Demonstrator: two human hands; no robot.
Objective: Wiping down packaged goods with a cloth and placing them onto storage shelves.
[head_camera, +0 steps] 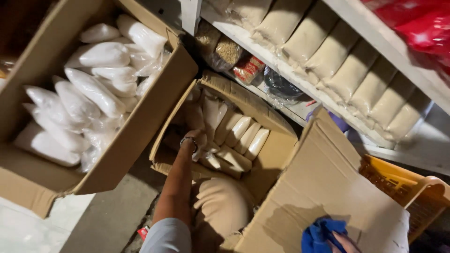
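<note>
Packets (243, 138) in box (272, 159), seemingly grain

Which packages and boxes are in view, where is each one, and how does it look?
Left hand: reaches into middle cardboard box, onto tan packets.
Right hand: bottom edge, holds blue cloth on brown flap.
Left cardboard box: full of white bags.
Shelf: row of beige bags.
Red patterned packet: under that shelf.
Orange crate: right side.
</note>
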